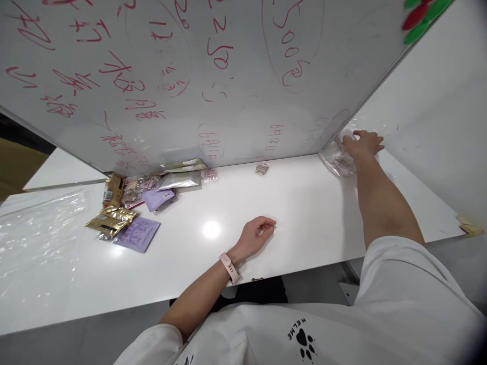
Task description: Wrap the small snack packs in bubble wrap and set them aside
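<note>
My left hand (254,237) rests on the white table (289,213) near its front edge. Its fingers curl loosely with a gap inside, and nothing is in it. A pink band circles the wrist. Out to the far right, my right hand (363,145) is over a clear plastic bag (335,158), fingers spread and bent. The hand is at the bag's upper part; whether a fingertip pinches the film is hard to see. The bag's contents are blurred. A small clear packet with brownish pieces (262,169) lies by the board, between the hands.
A whiteboard (236,76) with red writing stands along the table's back. At left lie gold packets (112,221), purple packets (139,234), a silver pouch (179,180) and a small pink packet (210,175). Clear plastic sheeting (41,248) covers the table's left end.
</note>
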### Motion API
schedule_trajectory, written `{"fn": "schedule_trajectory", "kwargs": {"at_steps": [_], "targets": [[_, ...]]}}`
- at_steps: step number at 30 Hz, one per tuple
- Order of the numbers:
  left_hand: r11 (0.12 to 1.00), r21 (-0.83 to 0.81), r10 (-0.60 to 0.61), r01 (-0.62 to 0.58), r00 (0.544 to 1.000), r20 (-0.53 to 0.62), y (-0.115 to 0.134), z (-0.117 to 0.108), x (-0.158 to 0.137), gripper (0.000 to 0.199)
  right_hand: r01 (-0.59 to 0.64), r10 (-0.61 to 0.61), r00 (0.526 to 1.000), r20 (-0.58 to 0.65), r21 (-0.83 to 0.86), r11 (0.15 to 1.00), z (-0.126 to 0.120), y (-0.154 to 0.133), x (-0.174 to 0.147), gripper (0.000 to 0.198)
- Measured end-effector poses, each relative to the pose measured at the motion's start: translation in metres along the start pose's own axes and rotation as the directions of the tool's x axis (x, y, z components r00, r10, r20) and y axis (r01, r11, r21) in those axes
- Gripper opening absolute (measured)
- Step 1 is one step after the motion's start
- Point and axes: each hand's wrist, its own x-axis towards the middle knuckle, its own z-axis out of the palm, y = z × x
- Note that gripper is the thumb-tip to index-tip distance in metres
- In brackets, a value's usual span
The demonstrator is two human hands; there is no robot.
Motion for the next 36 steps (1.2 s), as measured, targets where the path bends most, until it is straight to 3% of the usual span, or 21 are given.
{"fn": "schedule_trajectory", "kwargs": {"at_steps": [2,4,6,7,9,10,13,15,19,21,23,25,28,31,32,36], "targets": [[1.0,0.008,-0.001,0.001,1.0,0.001,0.002,-0.001,0.0,0.016,0.017,-0.017,0.999,-0.029,-0.007,1.0,-0.007,-0.002,-0.005,0.065],[1.0,0.016,0.001,-0.001,1.0,0.003,0.004,-0.001,0.0,0.017,0.089,-0.08,0.982,-0.169,0.046,0.995,-0.011,-0.009,-0.027,0.062],[1.0,0.021,-0.004,0.003,1.0,0.011,0.004,0.0,0.001,0.017,0.277,-0.202,0.915,-0.349,0.181,0.943,-0.008,-0.018,-0.076,0.052],[1.0,0.027,-0.008,0.008,1.0,0.008,0.004,0.001,0.001,0.017,0.41,-0.286,0.871,-0.399,0.27,0.871,-0.003,-0.023,-0.11,0.047],[0.998,0.058,-0.005,0.007,0.999,-0.041,0.005,0.003,0.001,0.027,0.603,-0.515,0.797,-0.315,0.443,0.663,0.011,-0.03,-0.189,0.04],[0.996,0.087,0.012,-0.004,0.996,-0.092,0.005,0.003,-0.001,0.034,0.625,-0.605,0.763,-0.227,0.5,0.6,0.017,-0.031,-0.229,0.037],[0.979,0.2,0.104,-0.046,0.951,-0.292,0.01,-0.008,-0.015,0.046,0.619,-0.726,0.688,-0.009,0.53,0.58,0.032,-0.025,-0.324,0.034],[0.958,0.279,0.175,-0.06,0.895,-0.409,0.015,-0.028,-0.033,0.044,0.63,-0.75,0.658,0.06,0.5,0.593,0.036,-0.019,-0.354,0.035],[0.831,0.556,0.375,0.026,0.712,-0.594,0.017,-0.101,-0.087,0.024,0.616,-0.736,0.67,0.101,0.477,0.627,0.035,-0.013,-0.362,0.035],[0.721,0.666,0.421,0.194,0.64,-0.642,0.01,-0.145,-0.118,0.013,0.617,-0.732,0.674,0.099,0.47,0.631,0.033,-0.014,-0.361,0.036],[0.623,0.682,0.401,0.382,0.594,-0.698,0.001,-0.186,-0.147,0.024,0.621,-0.728,0.679,0.093,0.456,0.637,0.031,-0.015,-0.363,0.037],[0.531,0.635,0.336,0.561,0.549,-0.765,-0.008,-0.221,-0.173,0.041,0.627,-0.726,0.682,0.091,0.438,0.644,0.03,-0.016,-0.366,0.037],[0.379,0.485,0.204,0.788,0.44,-0.875,-0.018,-0.265,-0.208,0.059,0.637,-0.728,0.681,0.085,0.422,0.645,0.03,-0.015,-0.37,0.038],[0.29,0.282,0.027,0.915,0.286,-0.958,-0.027,-0.298,-0.241,0.071,0.651,-0.738,0.671,0.072,0.417,0.634,0.03,-0.015,-0.371,0.038],[0.278,0.245,-0.014,0.929,0.258,-0.966,-0.029,-0.307,-0.25,0.07,0.655,-0.74,0.669,0.07,0.416,0.631,0.029,-0.015,-0.371,0.038],[0.229,0.24,-0.009,0.943,0.248,-0.969,-0.036,-0.329,-0.281,0.048,0.662,-0.744,0.666,0.065,0.409,0.628,0.027,-0.015,-0.372,0.039]]}}
